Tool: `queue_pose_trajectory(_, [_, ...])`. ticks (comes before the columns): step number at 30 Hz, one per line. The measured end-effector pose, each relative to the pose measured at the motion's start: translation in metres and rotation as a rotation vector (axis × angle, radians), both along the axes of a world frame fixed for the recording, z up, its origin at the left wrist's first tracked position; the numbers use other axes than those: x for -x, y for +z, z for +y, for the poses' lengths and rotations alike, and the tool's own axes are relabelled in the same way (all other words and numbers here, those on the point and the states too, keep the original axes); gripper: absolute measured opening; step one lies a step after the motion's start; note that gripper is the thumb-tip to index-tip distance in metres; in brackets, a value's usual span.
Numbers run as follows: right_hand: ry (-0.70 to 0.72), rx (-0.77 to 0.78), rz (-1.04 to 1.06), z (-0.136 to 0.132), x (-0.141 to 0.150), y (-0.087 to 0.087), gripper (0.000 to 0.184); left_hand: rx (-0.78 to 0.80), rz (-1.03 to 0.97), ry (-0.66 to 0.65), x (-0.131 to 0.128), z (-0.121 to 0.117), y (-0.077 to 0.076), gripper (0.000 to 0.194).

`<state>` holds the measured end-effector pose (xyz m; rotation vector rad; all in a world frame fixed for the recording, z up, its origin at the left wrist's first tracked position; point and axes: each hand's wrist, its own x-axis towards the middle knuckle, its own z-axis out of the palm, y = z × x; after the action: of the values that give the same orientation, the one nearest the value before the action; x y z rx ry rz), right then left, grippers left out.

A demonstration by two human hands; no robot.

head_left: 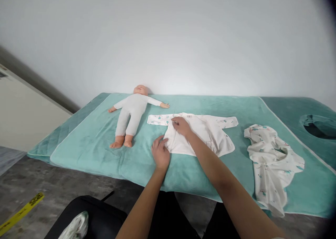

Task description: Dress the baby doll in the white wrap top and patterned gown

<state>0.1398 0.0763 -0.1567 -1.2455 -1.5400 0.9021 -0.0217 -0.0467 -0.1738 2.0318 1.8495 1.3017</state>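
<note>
A white baby top with small prints (207, 132) lies spread flat on the teal towel (91, 144), sleeves out to both sides. My left hand (160, 153) pinches the top's lower left edge. My right hand (181, 126) rests on the top near its collar, fingers curled on the fabric's front flap. A baby doll (131, 114) in a pale grey suit lies on its back to the left of the top, arms spread, head toward the wall.
A crumpled pair of printed baby trousers (270, 165) lies to the right on the towel. The padded teal table has a face hole (319, 128) at the far right. A black chair (86, 214), a shoe and yellow floor tape sit below.
</note>
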Motion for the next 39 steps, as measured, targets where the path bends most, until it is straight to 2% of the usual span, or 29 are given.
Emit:
queue_pose_trajectory(4, [0.048,-0.164,-0.394,-0.020,0.012,-0.008,0.038,0.028,-0.020,0.066,-0.004,0.000,0.004,0.025])
queue_pose_trajectory(6, [-0.024,-0.187,-0.604,-0.023,0.012,-0.016,0.046,0.052,0.003,0.095,-0.005,0.001,0.005,0.022])
queue_pose_trajectory(8, [-0.121,-0.158,-0.705,-0.023,0.006,-0.026,0.052,0.078,0.020,0.105,-0.006,0.001,0.006,0.020])
queue_pose_trajectory(10, [-0.146,-0.160,-0.751,-0.021,-0.009,-0.034,0.054,0.095,0.026,0.102,-0.006,0.001,0.008,0.018])
queue_pose_trajectory(13, [-0.086,-0.190,-0.758,-0.021,-0.048,-0.040,0.047,0.099,0.029,0.082,-0.006,-0.001,0.014,0.016])
queue_pose_trajectory(16, [-0.100,-0.163,-0.757,-0.024,-0.092,-0.035,0.042,0.109,0.021,0.079,-0.006,-0.001,0.015,0.016])
queue_pose_trajectory(19, [-0.176,-0.116,-0.757,-0.027,-0.118,-0.027,0.044,0.114,0.014,0.085,-0.005,0.000,0.010,0.017])
queue_pose_trajectory(24, [-0.242,-0.104,-0.762,-0.034,-0.113,-0.023,0.047,0.105,-0.001,0.048,-0.003,0.002,-0.001,0.019])
queue_pose_trajectory(29, [-0.132,-0.109,-0.969,-0.050,-0.097,-0.022,0.052,0.087,-0.015,0.034,-0.002,0.000,0.000,0.030])
queue_pose_trajectory(32, [-0.060,-0.110,-1.058,-0.064,-0.091,-0.018,0.059,0.113,0.007,0.013,-0.001,-0.002,0.009,0.036])
queue_pose_trajectory(34, [-0.015,-0.111,-1.059,-0.077,-0.085,-0.015,0.061,0.162,0.098,-0.038,0.002,-0.003,0.020,0.039])
queue_pose_trajectory(37, [0.079,-0.089,-0.990,-0.100,-0.078,-0.011,0.060,0.222,0.288,-0.138,0.012,-0.003,0.043,0.042])
queue_pose_trajectory(39, [0.188,-0.056,-0.891,-0.115,-0.076,-0.009,0.058,0.202,0.347,-0.155,0.026,0.003,0.061,0.042])
